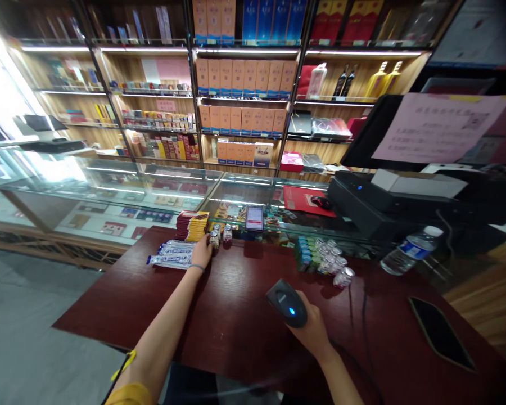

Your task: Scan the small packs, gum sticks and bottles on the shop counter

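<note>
My right hand (314, 332) grips a black barcode scanner (287, 302) with a blue light, held over the dark red counter (236, 320). My left hand (202, 253) reaches forward across the counter and closes on a small bottle (213, 239), with a second small bottle (227, 233) just to its right. A stack of red and yellow packets (191, 224) stands right behind that hand. White and blue wrapped packs (172, 254) lie to its left.
A cluster of small bottles and green-blue packs (322, 261) sits at the counter's middle right. A water bottle (409, 249) lies on its side. A black phone (441, 340) lies far right. A register (400, 197), a glass display case (152, 191) and stocked shelves stand behind.
</note>
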{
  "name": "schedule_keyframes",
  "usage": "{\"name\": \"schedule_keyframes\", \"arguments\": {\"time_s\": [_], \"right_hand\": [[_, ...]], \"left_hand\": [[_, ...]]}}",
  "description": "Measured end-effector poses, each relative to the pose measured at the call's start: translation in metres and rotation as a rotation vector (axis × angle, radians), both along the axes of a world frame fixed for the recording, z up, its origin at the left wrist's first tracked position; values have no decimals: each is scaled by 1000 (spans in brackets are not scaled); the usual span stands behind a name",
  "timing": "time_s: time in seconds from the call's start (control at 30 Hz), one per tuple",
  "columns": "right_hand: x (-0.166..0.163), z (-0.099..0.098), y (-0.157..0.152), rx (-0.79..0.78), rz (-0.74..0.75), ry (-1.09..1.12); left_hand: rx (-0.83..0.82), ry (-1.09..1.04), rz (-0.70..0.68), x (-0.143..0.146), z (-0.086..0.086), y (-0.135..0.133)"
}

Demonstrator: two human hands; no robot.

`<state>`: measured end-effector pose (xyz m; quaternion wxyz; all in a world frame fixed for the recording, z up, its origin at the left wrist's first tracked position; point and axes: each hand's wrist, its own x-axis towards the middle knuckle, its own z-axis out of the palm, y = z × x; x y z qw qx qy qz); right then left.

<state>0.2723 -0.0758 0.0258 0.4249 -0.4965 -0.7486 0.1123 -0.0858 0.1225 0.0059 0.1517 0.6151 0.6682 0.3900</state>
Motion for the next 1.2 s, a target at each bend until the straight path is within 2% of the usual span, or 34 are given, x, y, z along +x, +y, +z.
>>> {"name": "schedule_keyframes", "arguments": {"time_s": [0.17, 0.3, 0.4, 0.6, 0.73, 0.83, 0.97, 1.2], "right_hand": [[0, 8, -3, -26, 14, 37], [9, 13, -8, -53, -25, 35], [24, 12, -14, -59, -100, 11], [70, 14, -33, -30, -269, -53], [108, 17, -49, 10, -357, -81], [137, 17, -60, -17, -416, -79], [169, 16, -72, -66, -484, -51], [189, 11, -82, -81, -510, -31]], "left_hand": [[150, -82, 32, 6, 3, -19], [324, -194, 49, 36, 1, -48], [343, -271, -47, 79, 1, -67], [248, -382, -315, 192, 3, -92], [114, -480, -514, 265, -8, -106], [32, -561, -605, 312, -19, -112], [-14, -634, -651, 360, -28, -112], [50, -483, -661, 410, -27, -100]]}}
